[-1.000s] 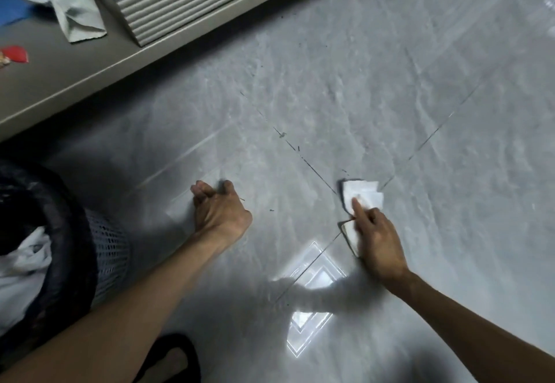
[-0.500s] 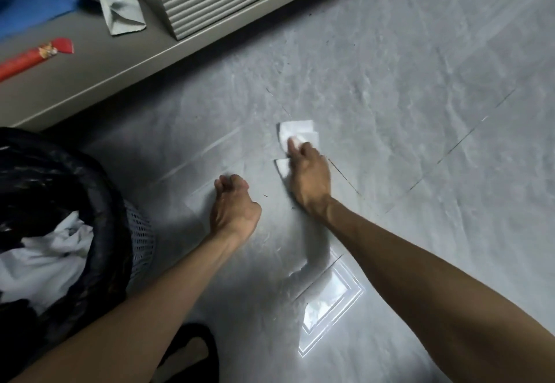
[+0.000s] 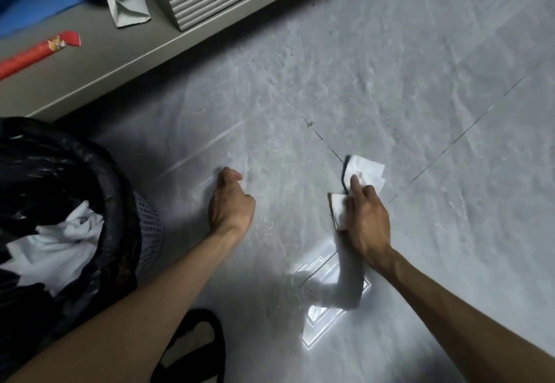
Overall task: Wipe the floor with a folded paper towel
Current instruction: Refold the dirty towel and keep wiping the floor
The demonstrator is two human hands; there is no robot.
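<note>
Pressing down through the right hand [image 3: 365, 220], the person pins the folded paper towel [image 3: 368, 169] against the grey tiled floor [image 3: 390, 82], right where a dark grout line [image 3: 324, 139] runs up to it. That seam shows specks of dirt, which is likely why the pad sits there. The right grip is clamped on the towel, with the index finger laid along its top and a fold sticking out on the thumb side, probably so the pad slides without opening. The left hand [image 3: 229, 202] is a closed fist holding nothing. Its knuckles are on the floor, well apart from the towel, apparently propping the crouched body. A wastebasket [image 3: 148, 226] lined with a black bag stands near the left arm, handy for the used towel.
</note>
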